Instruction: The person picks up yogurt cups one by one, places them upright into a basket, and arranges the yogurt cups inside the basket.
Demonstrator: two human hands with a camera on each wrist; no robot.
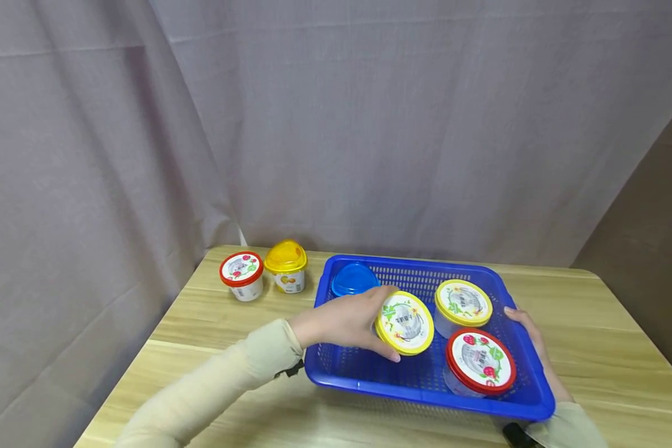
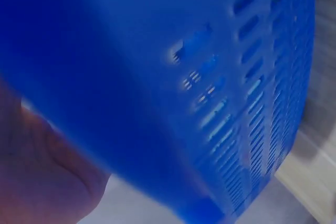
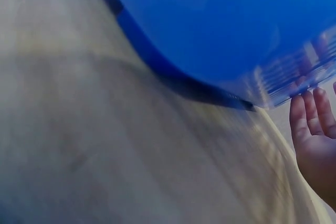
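In the head view, a blue plastic basket (image 1: 403, 391) holds several lidded tubs. My left hand (image 1: 344, 317) reaches over its left rim and grips a tub with a yellow-rimmed lid (image 1: 406, 323), thumb on the near side, fingers on the far side. My right hand (image 1: 537, 348) holds the basket's right side, thumb at the rim; the right wrist view shows its fingers (image 3: 313, 114) against the basket's outer wall. Beside the held tub are another yellow-rimmed tub (image 1: 463, 303), a red-rimmed tub (image 1: 480, 363) and a blue lid (image 1: 355, 279).
On the wooden table (image 1: 201, 354), left of the basket, stand a small red-rimmed tub (image 1: 243, 275) and a tub with a domed yellow lid (image 1: 287, 266). A grey curtain (image 1: 369, 124) hangs behind the table's back edge.
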